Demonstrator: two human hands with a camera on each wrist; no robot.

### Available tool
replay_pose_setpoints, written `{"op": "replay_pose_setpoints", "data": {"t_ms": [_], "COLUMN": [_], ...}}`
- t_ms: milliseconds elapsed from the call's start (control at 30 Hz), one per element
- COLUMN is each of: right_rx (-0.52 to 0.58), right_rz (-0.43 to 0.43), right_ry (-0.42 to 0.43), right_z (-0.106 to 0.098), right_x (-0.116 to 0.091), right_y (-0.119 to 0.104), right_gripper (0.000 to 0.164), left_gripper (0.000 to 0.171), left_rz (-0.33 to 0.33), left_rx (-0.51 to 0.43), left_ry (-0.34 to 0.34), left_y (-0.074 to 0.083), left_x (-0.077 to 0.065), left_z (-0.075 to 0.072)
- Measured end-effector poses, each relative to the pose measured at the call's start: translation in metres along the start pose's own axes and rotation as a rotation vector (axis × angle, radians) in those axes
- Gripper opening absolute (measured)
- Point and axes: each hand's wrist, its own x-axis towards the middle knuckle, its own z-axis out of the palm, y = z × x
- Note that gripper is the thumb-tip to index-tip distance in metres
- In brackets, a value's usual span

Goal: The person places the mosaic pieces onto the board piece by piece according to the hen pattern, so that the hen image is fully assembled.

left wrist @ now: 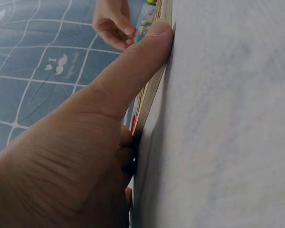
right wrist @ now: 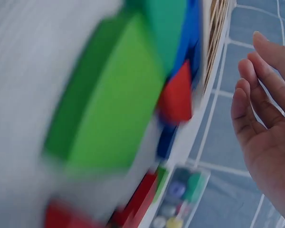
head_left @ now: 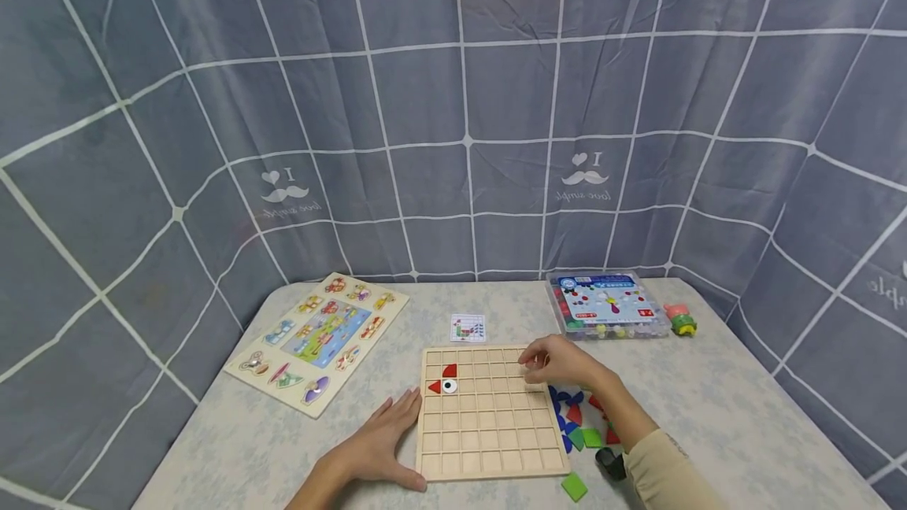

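A wooden grid board [head_left: 489, 439] lies flat on the table. Its upper left cells hold a red quarter-round piece [head_left: 449, 371], a red triangle [head_left: 434, 387] and a white piece with a black dot [head_left: 449, 386]. Spread along the board's left side, my left hand [head_left: 383, 441] touches the edge, its thumb at the lower left corner. My right hand [head_left: 560, 360] hovers over the upper right of the board with loosely bent fingers. In the right wrist view, nothing shows between the right fingers [right wrist: 247, 71] and thumb. Loose blue, red and green pieces [head_left: 591, 437] lie right of the board.
A small pattern card [head_left: 468, 328] lies behind the board. At left is a wooden picture puzzle [head_left: 279, 372]. A clear plastic box [head_left: 605, 307] and a small toy figure [head_left: 682, 319] stand at back right. A black object [head_left: 611, 463] lies by the right sleeve [head_left: 666, 471].
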Motion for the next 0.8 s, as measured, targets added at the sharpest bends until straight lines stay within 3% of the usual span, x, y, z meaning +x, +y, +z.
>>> {"op": "replay_pose_setpoints", "data": {"t_ms": [800], "right_rx": [-0.042], "right_rz": [0.192], "right_ry": [0.020], "right_z": [-0.036], "right_x": [-0.049], "right_y": [0.058], "right_gripper": [0.025], "left_gripper": [0.126], "left_rz": [0.010], "left_rx": [-0.023], "left_ry": [-0.017], "left_y": [0.002], "left_x": [-0.001], "left_z": [-0.003]}}
